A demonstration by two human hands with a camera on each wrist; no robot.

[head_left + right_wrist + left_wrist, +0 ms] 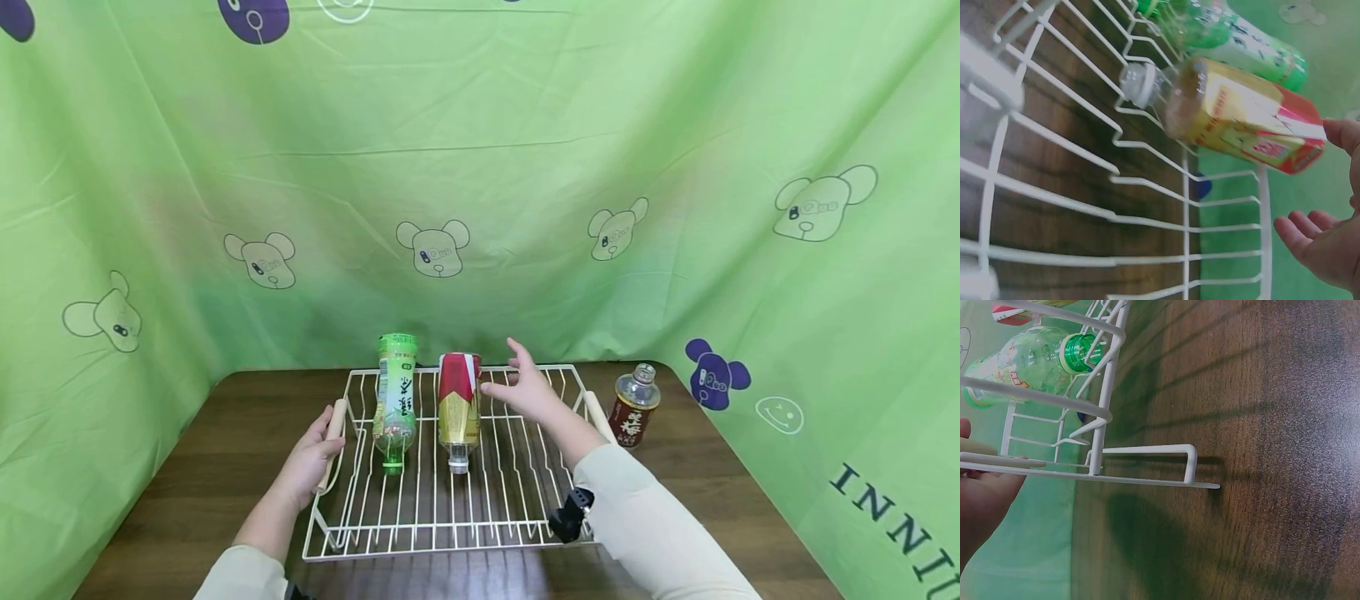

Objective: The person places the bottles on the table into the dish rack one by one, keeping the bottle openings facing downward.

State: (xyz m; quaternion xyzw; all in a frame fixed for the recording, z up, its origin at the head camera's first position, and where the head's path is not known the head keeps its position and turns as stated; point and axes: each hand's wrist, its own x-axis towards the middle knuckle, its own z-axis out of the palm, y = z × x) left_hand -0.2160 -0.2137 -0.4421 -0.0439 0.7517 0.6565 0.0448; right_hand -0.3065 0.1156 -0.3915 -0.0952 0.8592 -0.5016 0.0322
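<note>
A white wire rack (420,527) sits on the table. My left hand (309,462) grips its cream handle (337,421) on the left side. Two plastic bottles lie neck-down in the rack: a green tea bottle (396,392) with a green cap, and a bottle with a red and gold label (458,408) and a whitish cap. My right hand (531,392) is just right of the red and gold bottle, fingers spread and nothing held. In the right wrist view its thumb (1338,132) is right at the bottle's red end.
To the right of the rack, a clear bottle with a dark red label (634,408) stands upright on the brown wooden table (247,433). The rack's right handle (599,417) is beside it. A green printed curtain (525,167) hangs behind and around the table.
</note>
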